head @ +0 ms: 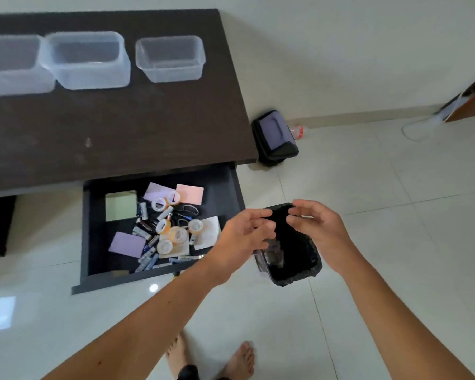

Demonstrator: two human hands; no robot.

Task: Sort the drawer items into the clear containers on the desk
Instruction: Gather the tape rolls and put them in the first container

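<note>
The dark drawer (95,242) is pulled out below the dark desk (115,127). In it lie several tape rolls (177,234), several batteries (148,259), purple notes (126,244), a pink note (189,193), a green pad (120,205) and black scissors (188,209). Three clear containers stand at the desk's back: left (11,80), middle (91,75) and right (170,69); all look empty. My left hand (244,231) and my right hand (316,226) hover right of the drawer, fingers apart, over a small bin with a black liner (294,259). I see nothing held in either hand.
A second black bin (274,135) stands on the floor by the desk's right corner, with a plastic bottle (296,130) behind it. A white cable (412,130) and a wooden door edge (469,105) are at the far right. My bare feet (239,360) stand on pale tiles.
</note>
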